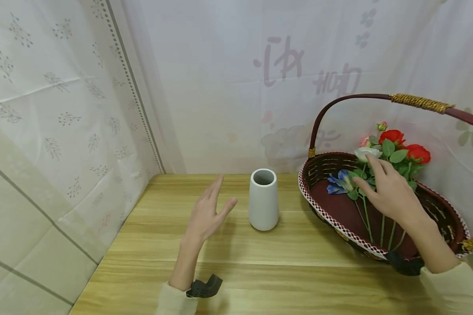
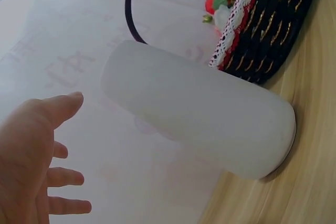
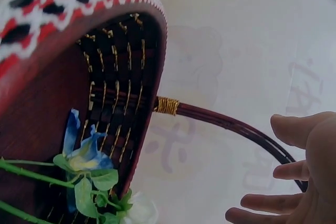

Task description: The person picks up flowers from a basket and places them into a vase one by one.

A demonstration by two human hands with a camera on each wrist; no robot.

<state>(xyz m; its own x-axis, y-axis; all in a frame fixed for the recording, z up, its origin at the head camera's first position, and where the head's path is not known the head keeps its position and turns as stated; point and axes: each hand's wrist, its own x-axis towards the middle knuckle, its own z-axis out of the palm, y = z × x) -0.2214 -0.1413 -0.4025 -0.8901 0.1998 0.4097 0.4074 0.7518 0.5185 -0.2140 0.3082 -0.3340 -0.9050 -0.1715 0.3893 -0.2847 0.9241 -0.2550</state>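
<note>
Position of parts: a smooth, tapered, pale grey-white vase [image 1: 263,205] stands upright on a light wood-grain tabletop [image 1: 260,280], between the hands. Its broad base sits flat and its narrower mouth faces upward, a stance that should resist tipping and leaves the opening accessible.

The left hand [image 1: 205,216] is raised beside the vase, thumb set wide of the extended fingers. It holds nothing; a visible gap in the left wrist view separates it from the vase.

The right hand [image 1: 394,192] is poised above an oval, dark woven basket [image 1: 339,208] with white-and-red lace trim. Its fingers are extended and spread, with nothing in them; no contact with the flowers is seen.

Inside the basket, long green stems [image 1: 382,232] slant across the dark-red floor. The flower heads (probably artificial) gather at the far side: a blue flower [image 1: 340,183] low inside, a white flower [image 1: 367,153] and red flowers [image 1: 418,153] higher up. The rim likely props the upper heads, presenting the stems toward the person. The arched dark-red handle [image 1: 362,95] rises behind, leaving the near side unobstructed.
</note>
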